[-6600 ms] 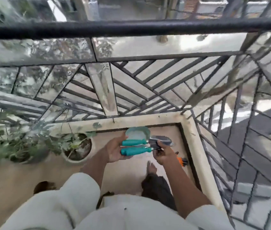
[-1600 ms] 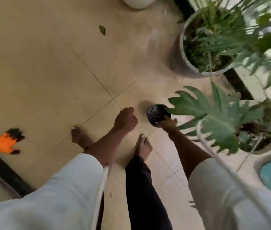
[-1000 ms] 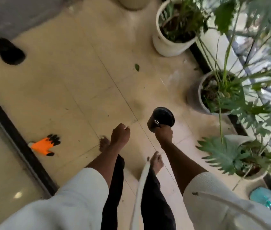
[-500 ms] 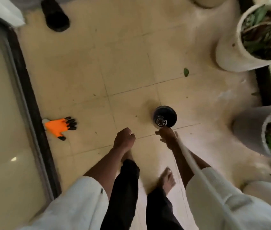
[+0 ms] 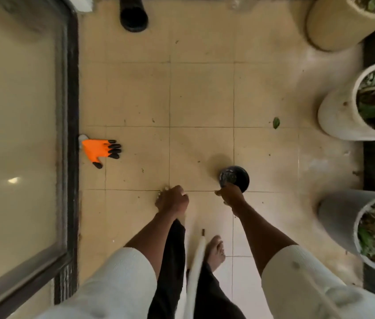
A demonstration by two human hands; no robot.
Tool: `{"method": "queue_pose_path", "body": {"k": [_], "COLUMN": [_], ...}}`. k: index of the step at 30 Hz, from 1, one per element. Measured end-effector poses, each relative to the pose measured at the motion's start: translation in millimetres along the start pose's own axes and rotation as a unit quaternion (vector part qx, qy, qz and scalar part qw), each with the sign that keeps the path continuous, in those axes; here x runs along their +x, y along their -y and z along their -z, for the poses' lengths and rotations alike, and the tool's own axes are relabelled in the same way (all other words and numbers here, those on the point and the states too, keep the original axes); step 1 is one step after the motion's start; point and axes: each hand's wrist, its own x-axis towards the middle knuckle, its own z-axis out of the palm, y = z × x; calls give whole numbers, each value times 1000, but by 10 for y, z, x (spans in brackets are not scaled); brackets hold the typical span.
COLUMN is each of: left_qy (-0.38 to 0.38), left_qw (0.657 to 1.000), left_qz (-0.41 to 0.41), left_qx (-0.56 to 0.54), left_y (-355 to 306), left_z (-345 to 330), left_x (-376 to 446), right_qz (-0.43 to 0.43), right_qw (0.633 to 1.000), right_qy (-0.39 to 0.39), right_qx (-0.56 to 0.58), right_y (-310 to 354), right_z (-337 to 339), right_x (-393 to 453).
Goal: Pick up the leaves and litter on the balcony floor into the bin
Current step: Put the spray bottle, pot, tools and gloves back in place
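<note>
Down over the tiled floor (image 5: 202, 93), the right hand (image 5: 230, 195) grasps the rim of a small black bin (image 5: 234, 178), held just above the tiles, while the left hand (image 5: 173, 200) is clenched in a fist with nothing seen in it. One green leaf (image 5: 276, 122) lies near the floor's right edge, beside a white plant pot (image 5: 338, 113); an orange glove (image 5: 100, 150) lies at the left edge by the door frame
</note>
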Motion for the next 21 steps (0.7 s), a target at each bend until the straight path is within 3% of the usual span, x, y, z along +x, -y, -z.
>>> {"method": "queue_pose_path", "body": {"k": [3, 5, 8, 12, 21], "left_qy": [-26, -74, -52, -42, -32], "left_qw": [998, 993, 996, 998, 978], "left_qz": [30, 57, 60, 53, 22], "left_qx": [52, 75, 35, -2, 206], "left_y": [178, 369, 619, 1061, 1962], "left_z": [-201, 236, 837, 1437, 2291], "left_x": [255, 154, 196, 592, 1863], "right_qz": [1, 32, 90, 115, 160], "right_qw": [999, 996, 982, 975, 960], "right_qy": [-17, 4, 21, 20, 37], "right_qx": [-33, -78, -167, -187, -228], "right_y": [97, 419, 880, 1378, 2211], "right_z": [41, -276, -766, -1488, -2938], "right_x": [-47, -78, 12, 206, 889]}}
